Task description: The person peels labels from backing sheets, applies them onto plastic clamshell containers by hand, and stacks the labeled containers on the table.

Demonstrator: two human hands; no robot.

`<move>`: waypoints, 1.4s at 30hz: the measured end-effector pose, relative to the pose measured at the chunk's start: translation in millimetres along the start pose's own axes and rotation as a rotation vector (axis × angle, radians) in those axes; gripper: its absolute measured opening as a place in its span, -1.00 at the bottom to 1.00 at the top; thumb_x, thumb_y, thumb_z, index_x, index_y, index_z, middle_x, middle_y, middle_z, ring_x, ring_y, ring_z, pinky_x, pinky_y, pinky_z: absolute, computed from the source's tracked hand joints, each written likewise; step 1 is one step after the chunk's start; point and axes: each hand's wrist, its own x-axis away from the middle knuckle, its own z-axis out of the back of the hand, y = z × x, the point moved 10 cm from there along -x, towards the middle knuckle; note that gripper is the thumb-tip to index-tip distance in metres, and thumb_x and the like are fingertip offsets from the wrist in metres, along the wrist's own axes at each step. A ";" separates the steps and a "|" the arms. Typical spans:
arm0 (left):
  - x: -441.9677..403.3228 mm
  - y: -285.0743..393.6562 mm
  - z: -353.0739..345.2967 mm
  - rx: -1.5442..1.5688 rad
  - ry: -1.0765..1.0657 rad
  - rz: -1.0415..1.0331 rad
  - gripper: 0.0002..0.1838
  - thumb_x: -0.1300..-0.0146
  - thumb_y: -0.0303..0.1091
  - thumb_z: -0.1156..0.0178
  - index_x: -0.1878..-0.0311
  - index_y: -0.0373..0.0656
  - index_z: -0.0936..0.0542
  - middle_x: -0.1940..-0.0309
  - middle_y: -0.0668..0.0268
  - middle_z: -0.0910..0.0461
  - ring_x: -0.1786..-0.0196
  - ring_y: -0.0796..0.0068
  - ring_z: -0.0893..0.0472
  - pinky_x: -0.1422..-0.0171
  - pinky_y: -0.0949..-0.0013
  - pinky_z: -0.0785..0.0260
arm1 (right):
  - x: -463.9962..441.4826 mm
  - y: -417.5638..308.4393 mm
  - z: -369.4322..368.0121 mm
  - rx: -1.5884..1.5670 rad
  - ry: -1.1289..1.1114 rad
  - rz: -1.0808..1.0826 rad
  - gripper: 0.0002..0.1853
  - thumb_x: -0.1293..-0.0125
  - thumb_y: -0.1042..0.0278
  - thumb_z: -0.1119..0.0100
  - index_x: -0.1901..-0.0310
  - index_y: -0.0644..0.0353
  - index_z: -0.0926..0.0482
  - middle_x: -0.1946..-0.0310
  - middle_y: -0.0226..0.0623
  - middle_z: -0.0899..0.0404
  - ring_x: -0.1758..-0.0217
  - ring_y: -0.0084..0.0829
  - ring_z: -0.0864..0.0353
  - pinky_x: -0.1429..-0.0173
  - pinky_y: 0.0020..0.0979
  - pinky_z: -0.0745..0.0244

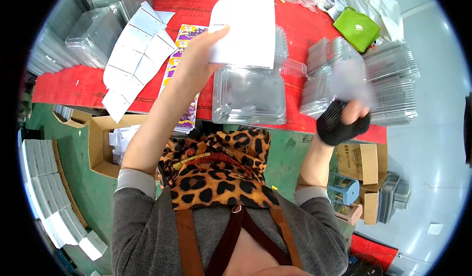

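Left hand (197,55): bare, closed on the left edge of a white sheet (248,25), thumb and fingers gripping below the midpoint of that edge. The sheet extends to the right of the grip and away toward the far edge of the tabletop (297,111), its free right edge well apart from the fingers. It is raised above a clear box (250,99) and hides part of it from view.

The box sits at the middle of the near edge, just right of the left wrist.

Right hand (348,121): wears a black glove (336,127), fingertips bare; located over the near edge, toward the near right corner. A pale, see-through piece (351,79) shows directly beyond the fingers; blurred. Cannot tell whether the fingers are gripping it.

Printed strips (170,73) lie left of the box, partly behind the left forearm and overhanging the near edge. White strips (130,57) lie farther left. Box stacks (93,35) occupy the far left corner; a green bag (356,29) lies toward the far right corner.
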 end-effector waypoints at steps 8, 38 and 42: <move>-13.6 -1.9 5.6 0.122 0.056 -0.035 -0.49 -0.47 -0.25 -0.08 -0.33 -0.42 -0.37 -0.24 -0.01 -0.49 -0.33 0.11 -0.50 -0.34 -0.01 -0.49 | 102.0 -7.4 -86.4 0.300 -0.837 0.496 -0.62 -0.06 0.48 -0.44 0.02 0.23 -0.69 0.06 -0.09 -0.71 0.00 -0.09 -0.73 -0.19 -0.09 -0.64; 7.6 -16.5 5.1 0.258 -0.018 0.019 -0.61 -0.44 -0.33 -0.12 -0.17 -0.46 -0.51 -0.13 0.12 -0.60 -0.20 0.37 -0.58 -0.32 0.29 -0.38 | 133.0 103.4 -0.2 0.661 -0.705 -0.473 -0.70 -0.41 0.25 -0.17 0.01 0.32 -0.65 0.18 0.03 -0.64 0.06 -0.02 -0.65 -0.05 -0.16 -0.51; 10.9 -16.9 3.1 0.236 -0.055 0.011 -0.61 -0.45 -0.35 -0.11 -0.18 -0.47 -0.50 -0.14 0.12 -0.59 -0.21 0.36 -0.58 -0.35 0.30 -0.37 | 136.4 99.0 10.8 0.582 -0.646 -0.486 -0.75 -0.41 0.30 -0.15 0.13 0.31 -0.70 0.36 -0.03 -0.62 0.22 -0.07 -0.65 0.10 -0.22 -0.50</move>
